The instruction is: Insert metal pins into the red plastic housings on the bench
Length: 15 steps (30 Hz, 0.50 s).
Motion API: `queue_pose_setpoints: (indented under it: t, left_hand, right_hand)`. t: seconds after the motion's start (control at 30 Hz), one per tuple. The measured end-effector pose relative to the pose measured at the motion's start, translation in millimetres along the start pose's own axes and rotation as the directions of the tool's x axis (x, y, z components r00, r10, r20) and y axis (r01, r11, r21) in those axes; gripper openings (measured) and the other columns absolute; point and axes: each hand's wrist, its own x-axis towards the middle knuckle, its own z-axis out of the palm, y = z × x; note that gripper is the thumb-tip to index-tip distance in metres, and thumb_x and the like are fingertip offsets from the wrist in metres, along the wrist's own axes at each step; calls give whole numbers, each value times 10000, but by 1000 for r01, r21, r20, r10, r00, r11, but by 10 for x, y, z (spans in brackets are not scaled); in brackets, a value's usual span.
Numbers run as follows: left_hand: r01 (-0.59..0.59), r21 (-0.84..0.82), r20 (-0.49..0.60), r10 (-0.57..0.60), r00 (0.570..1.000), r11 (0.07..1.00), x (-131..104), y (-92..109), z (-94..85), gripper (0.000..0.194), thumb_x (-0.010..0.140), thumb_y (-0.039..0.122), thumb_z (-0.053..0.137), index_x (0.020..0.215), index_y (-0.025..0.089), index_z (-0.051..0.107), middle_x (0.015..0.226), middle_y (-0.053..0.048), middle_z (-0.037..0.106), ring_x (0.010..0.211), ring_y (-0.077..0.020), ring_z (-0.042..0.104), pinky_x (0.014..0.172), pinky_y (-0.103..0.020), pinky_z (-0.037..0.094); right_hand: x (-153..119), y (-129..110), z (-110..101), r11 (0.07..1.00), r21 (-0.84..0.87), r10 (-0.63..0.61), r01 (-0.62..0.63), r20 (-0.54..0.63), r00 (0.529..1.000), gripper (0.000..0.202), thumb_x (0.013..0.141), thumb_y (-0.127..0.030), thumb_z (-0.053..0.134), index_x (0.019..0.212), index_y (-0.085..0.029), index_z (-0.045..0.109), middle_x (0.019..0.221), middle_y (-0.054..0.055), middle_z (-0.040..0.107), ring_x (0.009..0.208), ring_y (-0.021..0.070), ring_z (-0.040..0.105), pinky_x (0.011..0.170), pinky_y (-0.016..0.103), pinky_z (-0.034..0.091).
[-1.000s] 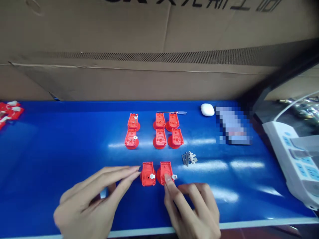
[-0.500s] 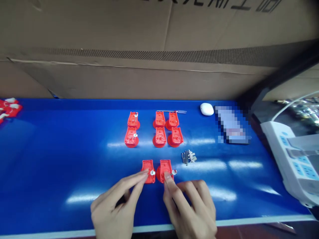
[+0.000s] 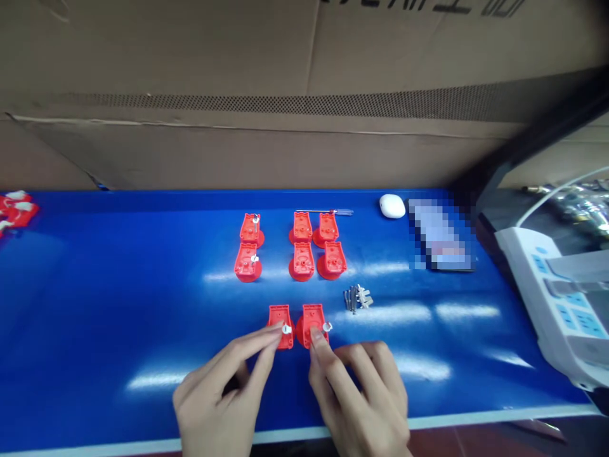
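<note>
Two red plastic housings, a left one (image 3: 280, 313) and a right one (image 3: 312, 312), lie side by side near the front of the blue table. My left hand (image 3: 228, 381) pinches at the left housing, thumb and index finger together beside its small white part (image 3: 286, 329). My right hand (image 3: 359, 387) has its fingers bent together, the fingertips on the lower part of the right housing. Another white part (image 3: 327, 327) sits at that housing's right edge. Whatever is between the fingertips of either hand is too small to make out.
Several red housings (image 3: 303, 259) stand in two rows behind. Small metal pieces (image 3: 358, 298) lie to the right. Farther back are a screwdriver (image 3: 343, 212), a white case (image 3: 392, 206) and a pixelated flat object (image 3: 440, 235). A power strip (image 3: 547, 304) is at the right, red-white parts (image 3: 18, 209) far left.
The whole view has shifted slightly, moving the table items a little left. The white part at the right housing sits slightly nearer to it. Both hands keep nearly the same pose.
</note>
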Motion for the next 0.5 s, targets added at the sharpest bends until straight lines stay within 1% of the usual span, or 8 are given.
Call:
queue_pose_setpoints:
  t: [0.17,0.33,0.5]
  left_hand:
    - [-7,-12,32,7,999,1000,19,-28,-19,125,980,227,837,1062,317,870,947,64,861,581,-86,634,625,-197,573]
    - [-126,11,24,126,992,992,32,-48,-32,193,974,152,825,1082,306,865,966,54,863,639,-106,711,693,-221,609]
    - [-187,39,71,184,980,982,86,9,-57,223,969,108,814,1083,298,840,1017,55,867,563,-71,644,626,-213,598]
  right_hand:
    - [-17,0,-7,1000,-4,-1,1,1,1000,208,957,-29,795,1154,-91,768,770,57,677,741,179,485,697,350,415]
    - [-6,1,-17,1000,-24,-2,3,6,1000,195,984,-54,771,1172,-104,765,767,46,669,731,180,495,703,345,430]
    - [-8,-1,-17,1000,-24,-13,13,7,1000,219,976,-39,768,1186,-103,760,770,48,681,713,179,516,693,353,436]
